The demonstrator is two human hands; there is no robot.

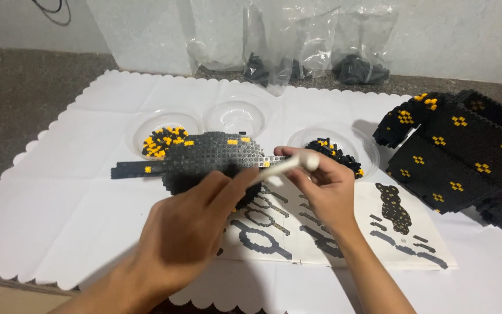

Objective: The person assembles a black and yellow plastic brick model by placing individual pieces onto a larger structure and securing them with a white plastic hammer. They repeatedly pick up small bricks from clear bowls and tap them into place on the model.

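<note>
Two hands work over a flat, rounded slab of small black building bricks dotted with yellow [216, 154], held just above the white scallop-edged paper sheet [88, 203] that covers the worktop. The left hand [190, 232] is closed around the slab's near edge, fingers curled under it. The right hand [323, 186] is closed on a slim white plastic tool [286, 166], pinched between thumb and fingertips, its tip touching the slab's right edge. Behind the slab sit three clear plastic bowls: one [167, 139] and another [335, 152] hold loose black and yellow bricks, while the middle one [236, 116] looks nearly bare. A printed instruction sheet [344, 232] lies under the wrists, and a large assembled black section [466, 157] rests to the right. Risk, as I judge it: the thin strip jutting left from the slab could snap off if the tool presses hard, and loosened bricks could scatter across the paper.
</note>
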